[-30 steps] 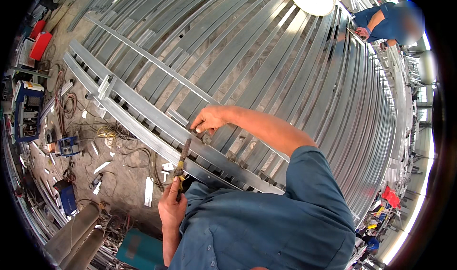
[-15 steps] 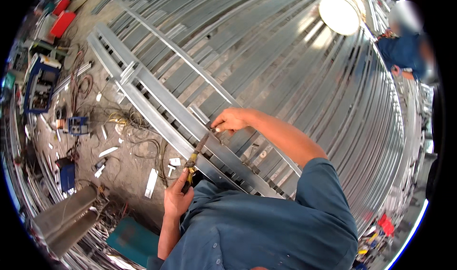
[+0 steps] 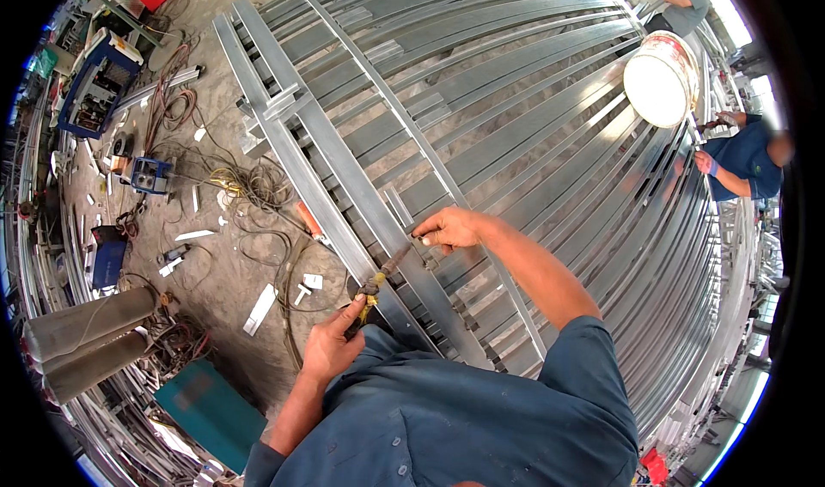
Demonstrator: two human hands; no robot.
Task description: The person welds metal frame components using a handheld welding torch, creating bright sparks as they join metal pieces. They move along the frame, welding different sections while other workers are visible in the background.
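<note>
Above the inner rail [image 3: 365, 197], two hands meet at a tool tip

Left of the long metal bars [image 3: 533, 126], the left hand [image 3: 333, 346] has its fingers curled firmly around the lower end of a torch-like tool [image 3: 375, 283]. The tool slants away across the outer rail [image 3: 302, 186], its dark tip over the inner rail; whether the tip touches metal is hard to tell.

The right hand [image 3: 454, 228] reaches in from the other side, thumb and forefinger drawn close together just beyond that tip. I cannot tell whether they pinch something small or only hover there. A short channel piece [image 3: 398, 205] lies just beside them.

Done well, this would seem to call for a steady left wrist — the tool's angle held constant — while the bare right fingertips work lightly and keep out of line with the tip. Resting the right wrist on a bar might help. Slack matters too: cables [image 3: 258, 188] loop across the floor to the left, and a snagged lead — if one of them feeds the tool — could jerk the tip sideways.
</note>
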